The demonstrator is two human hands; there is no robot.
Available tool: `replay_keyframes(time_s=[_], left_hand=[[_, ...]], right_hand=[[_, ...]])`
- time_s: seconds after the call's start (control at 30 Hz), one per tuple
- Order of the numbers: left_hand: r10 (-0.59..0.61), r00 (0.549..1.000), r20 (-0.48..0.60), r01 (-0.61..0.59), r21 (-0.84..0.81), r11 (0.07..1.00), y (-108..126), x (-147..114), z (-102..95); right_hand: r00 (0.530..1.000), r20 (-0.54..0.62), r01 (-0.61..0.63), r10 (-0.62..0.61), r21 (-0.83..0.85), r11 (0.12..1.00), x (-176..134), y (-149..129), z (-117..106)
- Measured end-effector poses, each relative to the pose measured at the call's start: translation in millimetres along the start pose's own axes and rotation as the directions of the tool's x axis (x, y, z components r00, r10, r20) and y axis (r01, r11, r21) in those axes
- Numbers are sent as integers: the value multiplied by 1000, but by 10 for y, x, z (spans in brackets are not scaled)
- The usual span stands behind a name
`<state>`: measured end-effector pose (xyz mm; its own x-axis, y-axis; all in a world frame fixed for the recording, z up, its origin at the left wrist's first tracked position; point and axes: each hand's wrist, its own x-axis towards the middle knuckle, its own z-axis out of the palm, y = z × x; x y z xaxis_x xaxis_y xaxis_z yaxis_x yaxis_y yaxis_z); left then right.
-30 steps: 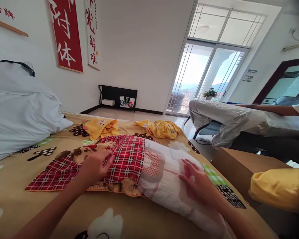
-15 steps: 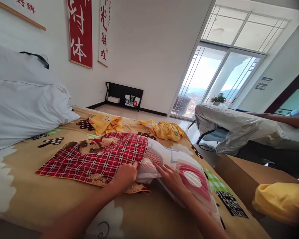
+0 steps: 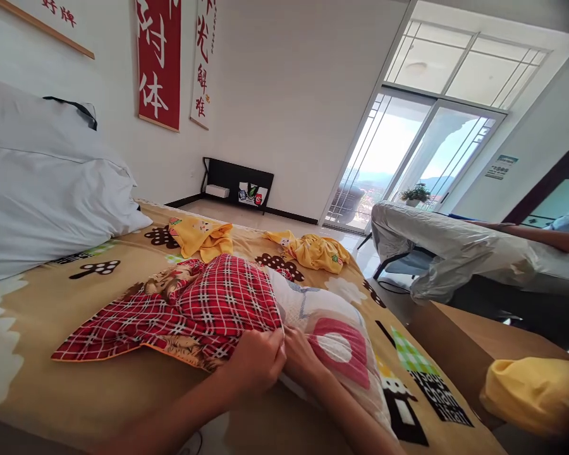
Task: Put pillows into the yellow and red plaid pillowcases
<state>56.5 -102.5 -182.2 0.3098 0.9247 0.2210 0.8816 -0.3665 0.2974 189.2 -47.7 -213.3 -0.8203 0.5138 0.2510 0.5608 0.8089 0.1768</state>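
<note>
A red plaid pillowcase [image 3: 239, 291] with an animal print covers the far left part of a plump pillow [image 3: 339, 341] in white, pink and dark red. At the pillowcase's open hem, my left hand [image 3: 260, 360] is closed, gripping the edge near its lower corner. My right hand [image 3: 303, 357] lies against the pillow, right beside the left one. Its fingers go in at the hem and are hidden there. The pillowcase's left end lies flat and creased on the bed.
A patterned tan bedsheet [image 3: 123, 392] lies beneath. Two yellow cloths [image 3: 201, 237] rest farther back, and white bedding [image 3: 52, 202] is piled at left. To the right are a cardboard box [image 3: 483, 335], a yellow bundle [image 3: 531, 392] and another person's arm [image 3: 540, 237] over plastic-covered furniture.
The pillowcase has bunched up, and its hem is lifted around the pillow. My right hand has moved left to the opening, beside my left hand, which shifted slightly right and nearer.
</note>
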Motion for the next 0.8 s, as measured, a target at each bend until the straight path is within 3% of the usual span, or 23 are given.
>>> replay_keyframes(time_s=[0.13,0.2,0.27,0.33,0.43,0.5,0.57,0.63,0.73,0.8], left_hand=[[-86,986,140,82,36,996,-187,-239,152],[-93,977,194,80,74,994,-213,-321,181],[-53,973,226,28,114,993,-179,-381,194],[4,966,258,-43,145,988,-132,-442,202],[63,954,294,-103,123,987,-130,-562,187],[20,957,288,-54,112,992,-169,-621,120],[-108,967,231,74,151,986,-192,-599,-23],[-234,968,95,212,197,957,-175,-449,-244],[-265,947,-183,302,217,928,-103,1,-641],[-244,922,-300,320,235,918,-61,349,-869]], right_hand=[[999,-28,-49,46,-94,994,-273,123,-557],[983,-53,-181,177,-93,979,-272,384,-878],[923,-129,-374,361,-90,923,-155,722,-1033],[879,-122,-468,460,-48,882,14,1031,-962],[871,98,-491,482,204,847,238,1267,-583],[870,197,-492,452,323,808,341,1272,-353],[875,202,-484,441,345,804,411,1206,-271],[874,148,-485,462,317,815,448,1103,-367],[864,-37,-488,503,188,852,440,895,-739],[862,-176,-470,475,75,880,384,747,-1010]])
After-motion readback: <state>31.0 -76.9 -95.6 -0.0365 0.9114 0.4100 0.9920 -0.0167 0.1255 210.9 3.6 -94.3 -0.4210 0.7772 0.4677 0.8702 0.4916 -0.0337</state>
